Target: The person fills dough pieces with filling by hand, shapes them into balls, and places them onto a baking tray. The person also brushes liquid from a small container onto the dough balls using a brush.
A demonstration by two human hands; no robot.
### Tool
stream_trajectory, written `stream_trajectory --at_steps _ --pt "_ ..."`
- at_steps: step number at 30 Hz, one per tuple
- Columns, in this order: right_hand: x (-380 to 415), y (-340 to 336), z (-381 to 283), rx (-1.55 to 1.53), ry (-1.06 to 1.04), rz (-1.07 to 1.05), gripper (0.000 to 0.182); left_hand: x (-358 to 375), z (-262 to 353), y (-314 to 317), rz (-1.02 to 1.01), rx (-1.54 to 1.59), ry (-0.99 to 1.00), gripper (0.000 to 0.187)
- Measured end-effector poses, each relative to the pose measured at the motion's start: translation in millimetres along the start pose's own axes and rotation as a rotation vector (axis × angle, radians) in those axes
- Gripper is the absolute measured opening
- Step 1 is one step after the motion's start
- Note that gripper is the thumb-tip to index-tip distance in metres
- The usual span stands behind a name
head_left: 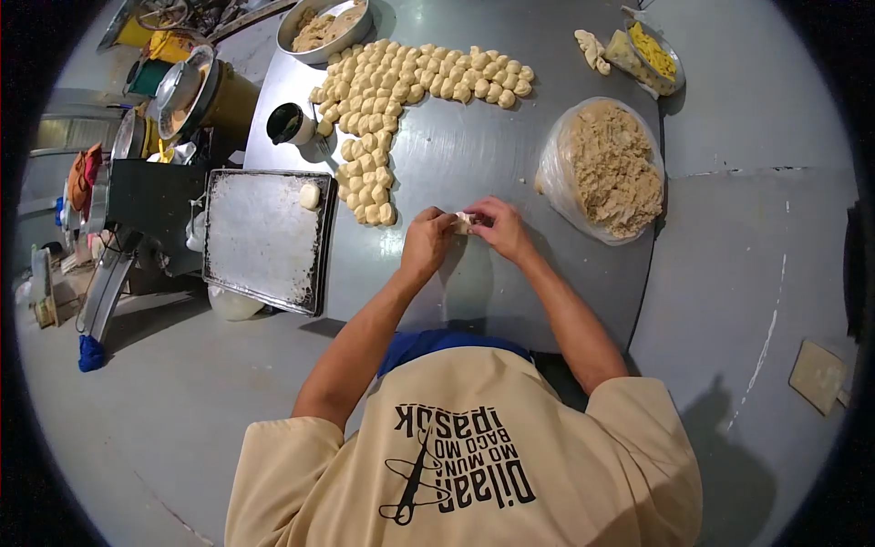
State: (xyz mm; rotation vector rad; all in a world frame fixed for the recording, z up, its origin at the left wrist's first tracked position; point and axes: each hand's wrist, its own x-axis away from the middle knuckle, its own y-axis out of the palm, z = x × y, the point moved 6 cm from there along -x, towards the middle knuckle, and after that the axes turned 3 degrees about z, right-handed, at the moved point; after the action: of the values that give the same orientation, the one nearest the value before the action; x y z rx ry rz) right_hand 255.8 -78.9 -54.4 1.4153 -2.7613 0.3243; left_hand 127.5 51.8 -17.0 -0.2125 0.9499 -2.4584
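Between my two hands, over the front part of the metal table (pixel 447 173), is a small piece of dough (pixel 464 222). My left hand (pixel 428 239) pinches its left side, and my right hand (pixel 498 226) has its fingers closed on the right side. The fingers partly cover the dough. Beyond my hands lie many round dough balls (pixel 369 109) packed close together in a bent band. Left of my hands, one flattened dough piece (pixel 310 196) sits on a dark-rimmed baking tray (pixel 260 242), near its upper right corner.
A plastic bag (pixel 556 173) of crumbly tan filling (pixel 612 169) stands at the right. A round pan (pixel 301 46) of filling, a dark-mouthed cup (pixel 290 124) and a bowl of yellow stuff (pixel 654 53) sit farther back. Pots (pixel 187 87) stand beyond the table's left edge.
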Motion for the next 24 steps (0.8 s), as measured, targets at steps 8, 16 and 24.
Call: stream_trajectory --at_steps 8,16,24 --pt "-2 19 -1 0.463 -0.274 0.040 0.015 23 -10 16 -0.013 -0.224 0.388 0.017" --pt "-56 34 -38 0.877 -0.204 0.477 0.050 15 -11 -46 0.221 0.033 -0.023 0.013" --pt "-59 70 -8 1.353 -0.081 0.240 0.078 71 -55 -86 0.177 0.095 -0.219 0.012"
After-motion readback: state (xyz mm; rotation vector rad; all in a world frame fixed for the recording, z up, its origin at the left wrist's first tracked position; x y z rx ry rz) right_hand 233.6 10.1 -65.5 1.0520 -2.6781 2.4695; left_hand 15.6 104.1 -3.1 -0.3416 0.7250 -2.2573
